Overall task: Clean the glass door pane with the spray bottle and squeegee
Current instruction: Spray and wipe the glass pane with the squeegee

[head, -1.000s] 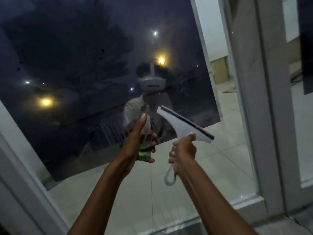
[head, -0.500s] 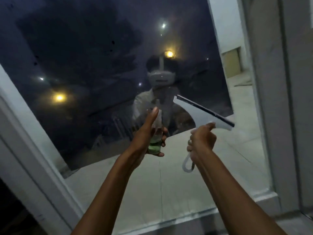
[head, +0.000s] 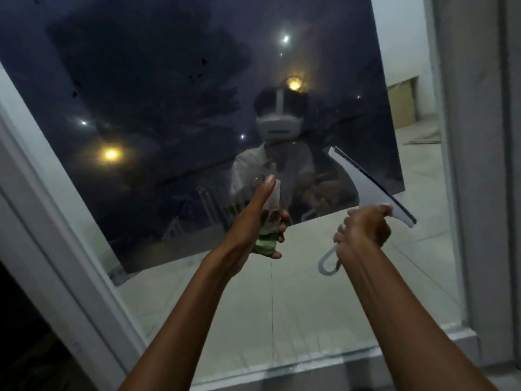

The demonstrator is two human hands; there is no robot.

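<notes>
Head view: a clear spray bottle (head: pixel 267 232) with green liquid low inside is gripped by the left hand (head: pixel 251 221), forefinger raised above. A white squeegee (head: pixel 366 184) is clasped by the right hand (head: pixel 362 232), its dark-edged blade above the fist, loop below, before the glass pane (head: pixel 169 108).

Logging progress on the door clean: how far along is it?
Early. Done: both tools are picked up. The left hand grips the spray bottle with a finger on top, aimed at the glass pane. The right hand holds the squeegee raised; I can't tell if its blade touches. Dark specks still dot the upper pane, and no wet streaks are visible. Left: spraying and wiping.
</notes>
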